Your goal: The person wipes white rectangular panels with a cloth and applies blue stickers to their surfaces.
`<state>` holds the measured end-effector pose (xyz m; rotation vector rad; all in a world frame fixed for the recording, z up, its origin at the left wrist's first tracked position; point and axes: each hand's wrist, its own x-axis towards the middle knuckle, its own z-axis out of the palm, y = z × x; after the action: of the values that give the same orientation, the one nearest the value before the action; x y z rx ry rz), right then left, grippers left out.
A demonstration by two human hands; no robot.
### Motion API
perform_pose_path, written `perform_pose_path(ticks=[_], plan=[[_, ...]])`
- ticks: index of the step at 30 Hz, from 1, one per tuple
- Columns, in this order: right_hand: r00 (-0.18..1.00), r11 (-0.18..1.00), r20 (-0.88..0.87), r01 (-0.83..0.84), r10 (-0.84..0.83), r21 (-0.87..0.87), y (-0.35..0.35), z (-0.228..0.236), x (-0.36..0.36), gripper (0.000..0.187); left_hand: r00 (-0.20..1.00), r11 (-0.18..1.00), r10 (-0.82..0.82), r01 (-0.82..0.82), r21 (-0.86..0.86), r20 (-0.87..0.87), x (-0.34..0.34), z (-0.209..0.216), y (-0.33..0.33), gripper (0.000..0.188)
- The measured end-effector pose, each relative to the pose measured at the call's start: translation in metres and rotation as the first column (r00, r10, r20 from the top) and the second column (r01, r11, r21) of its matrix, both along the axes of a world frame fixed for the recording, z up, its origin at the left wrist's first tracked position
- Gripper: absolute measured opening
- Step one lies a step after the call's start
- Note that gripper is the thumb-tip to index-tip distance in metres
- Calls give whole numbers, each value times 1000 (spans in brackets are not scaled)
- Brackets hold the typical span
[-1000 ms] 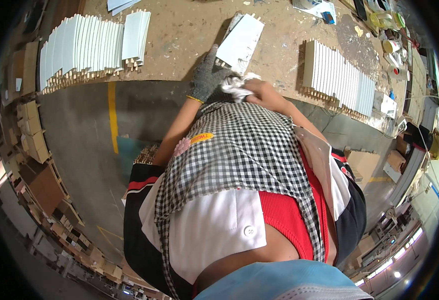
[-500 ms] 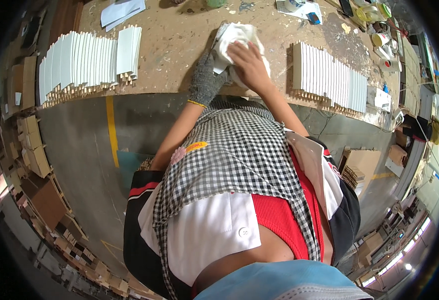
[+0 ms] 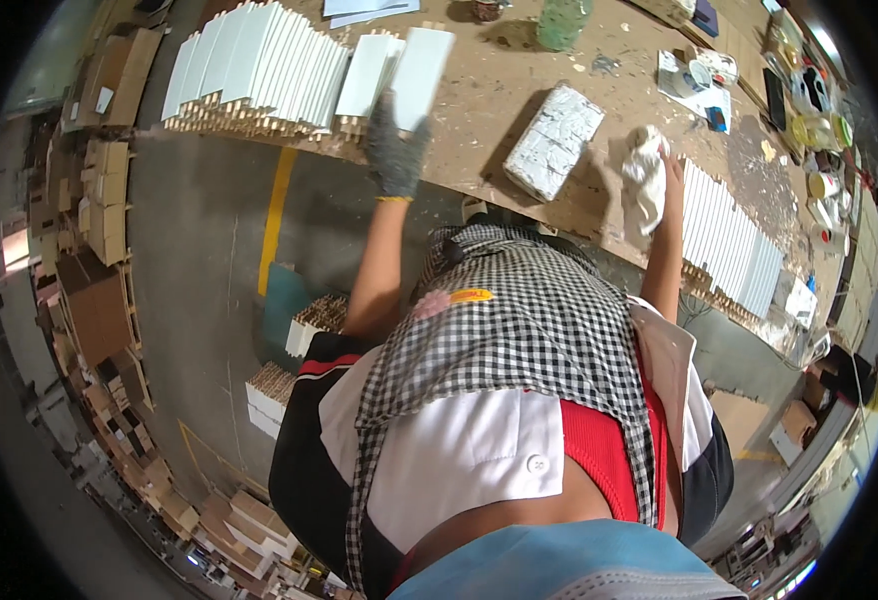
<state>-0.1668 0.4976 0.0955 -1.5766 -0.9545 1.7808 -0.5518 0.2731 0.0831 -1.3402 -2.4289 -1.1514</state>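
Note:
My left hand (image 3: 397, 155), in a grey knitted glove, grips the lower end of a white flat slat (image 3: 425, 68) beside a short group of similar slats (image 3: 367, 72). The slat is tilted and slightly blurred. My right hand (image 3: 673, 180), bare, is closed on a crumpled white cloth (image 3: 646, 182) at the near end of the right-hand row of white slats (image 3: 724, 225). Between my hands, a brick-shaped block (image 3: 556, 140) wrapped or coated in patchy white lies on the stained worktable (image 3: 469, 150). Nothing rests on the block.
A long row of white slats with wooden ends (image 3: 244, 60) stands at the left. Farther back are a green translucent container (image 3: 563, 22), paper sheets (image 3: 369, 8) and a tape roll (image 3: 697, 76). Jars and bottles crowd the far right. Stacked cartons (image 3: 107, 200) line the left floor.
My hands have moved apart from the middle, uncovering the block. The cloth went right with my right hand; my left hand moved left with a slat. The view has turned.

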Motion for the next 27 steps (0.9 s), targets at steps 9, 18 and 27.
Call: perform_pose_path(ticks=[9,18,27], plan=[[969,970,42,-243,243,3,-80,34,-32,35,989,879,123,-144,-455,-76,-116,-30,-15,94],[943,943,-46,-331,330,-42,-92,33,-9,37,985,651,174,-103,-752,16,-148,-5,98,134],[998,991,37,-37,42,-131,-126,49,27,37,968,573,225,-41,-818,109,-168,-31,119,98]])
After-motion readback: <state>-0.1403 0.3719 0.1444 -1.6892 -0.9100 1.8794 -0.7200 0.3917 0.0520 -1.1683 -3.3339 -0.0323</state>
